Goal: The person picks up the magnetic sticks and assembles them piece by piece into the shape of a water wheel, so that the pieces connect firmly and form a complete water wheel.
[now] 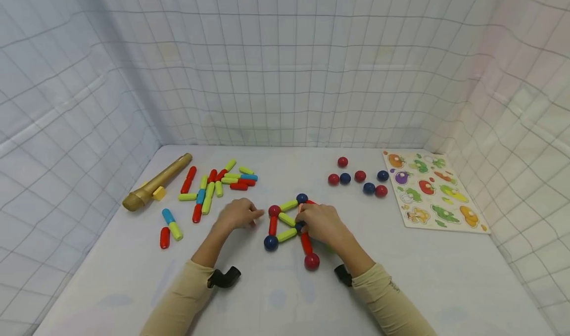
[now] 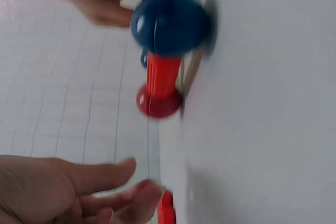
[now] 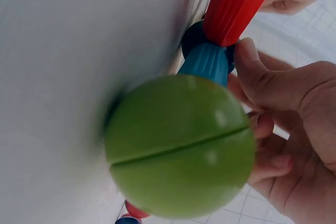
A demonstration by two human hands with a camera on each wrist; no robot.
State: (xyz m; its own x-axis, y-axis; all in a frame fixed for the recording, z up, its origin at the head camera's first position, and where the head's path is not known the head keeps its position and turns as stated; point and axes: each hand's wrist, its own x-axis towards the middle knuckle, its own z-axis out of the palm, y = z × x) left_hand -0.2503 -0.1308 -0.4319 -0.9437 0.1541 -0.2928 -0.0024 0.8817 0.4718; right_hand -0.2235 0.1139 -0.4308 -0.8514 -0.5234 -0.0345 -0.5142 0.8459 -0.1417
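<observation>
right fingers (image 1: 308, 217): blue ball (image 3: 192, 40) pinched between | left fingers (image 2: 140, 203): relaxed, near red ball (image 1: 274, 211)

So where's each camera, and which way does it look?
Head: on the head, facing forward and down at the rod-and-ball frame; left hand, right hand, sleeves show.
Left wrist: there, facing across the table at a blue ball; both hands show.
Right wrist: there, facing a green ball; both hands show.
Those two share red rods.
</observation>
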